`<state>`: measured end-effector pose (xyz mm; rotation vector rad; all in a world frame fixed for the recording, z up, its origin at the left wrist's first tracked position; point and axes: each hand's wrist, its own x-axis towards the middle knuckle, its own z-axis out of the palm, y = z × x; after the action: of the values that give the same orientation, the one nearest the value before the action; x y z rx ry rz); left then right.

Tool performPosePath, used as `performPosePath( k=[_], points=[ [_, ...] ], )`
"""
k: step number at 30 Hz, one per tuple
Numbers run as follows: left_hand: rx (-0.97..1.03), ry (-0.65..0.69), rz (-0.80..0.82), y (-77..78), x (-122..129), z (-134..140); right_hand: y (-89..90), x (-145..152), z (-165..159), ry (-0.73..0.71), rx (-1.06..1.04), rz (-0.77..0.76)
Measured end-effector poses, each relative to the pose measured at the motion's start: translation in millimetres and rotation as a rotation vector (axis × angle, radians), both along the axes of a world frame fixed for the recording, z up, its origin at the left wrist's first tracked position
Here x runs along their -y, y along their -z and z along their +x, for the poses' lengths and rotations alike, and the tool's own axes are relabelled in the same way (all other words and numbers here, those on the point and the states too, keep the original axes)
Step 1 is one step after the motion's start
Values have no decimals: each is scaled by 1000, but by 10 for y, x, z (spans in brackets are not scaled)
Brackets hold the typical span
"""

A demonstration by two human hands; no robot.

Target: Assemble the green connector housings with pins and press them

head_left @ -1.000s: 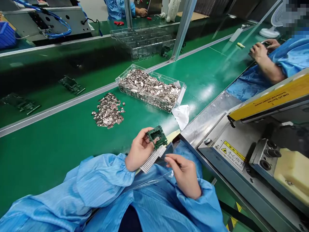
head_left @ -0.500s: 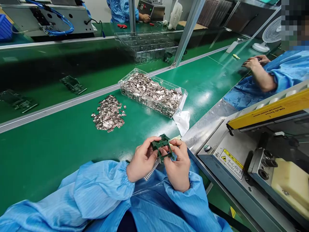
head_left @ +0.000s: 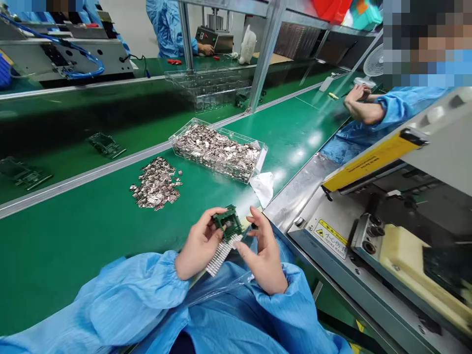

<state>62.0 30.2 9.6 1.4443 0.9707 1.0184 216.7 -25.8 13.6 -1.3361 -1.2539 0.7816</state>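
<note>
On the green workbench stands a clear box of metal pieces. The person's left hand pinches a green frame beside a ridged strip; the right hand, thumb and fingers parted, is near it.

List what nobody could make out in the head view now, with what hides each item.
All in the head view:
- Back of the green part: faces away; fingers of the left hand are behind it.
- Number of metal pieces in the box: upper ones cover lower ones.
- Anything in the co-worker's hands: blurred, fingers in front.
- Print on the yellow bar: too small.
- Rest of the machine: cut off by the right edge.
</note>
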Motion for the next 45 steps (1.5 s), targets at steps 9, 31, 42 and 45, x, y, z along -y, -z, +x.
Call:
performPosePath(
  k=[9, 31, 42, 45],
  points=[
    [-181, 722, 115, -956, 178, 316, -694, 1007, 725, -65, 99, 229],
    [-236, 850, 298, -1168, -105, 1919, -1078, 1492, 2665, 596, 407, -94],
    [-235, 1000, 149, -620, -176, 1682, -1138, 1303, 2495, 631, 780, 9],
    [-196, 1105, 155, -722, -165, 1975, -1312, 891, 2454, 512, 938, -112]
  ],
)
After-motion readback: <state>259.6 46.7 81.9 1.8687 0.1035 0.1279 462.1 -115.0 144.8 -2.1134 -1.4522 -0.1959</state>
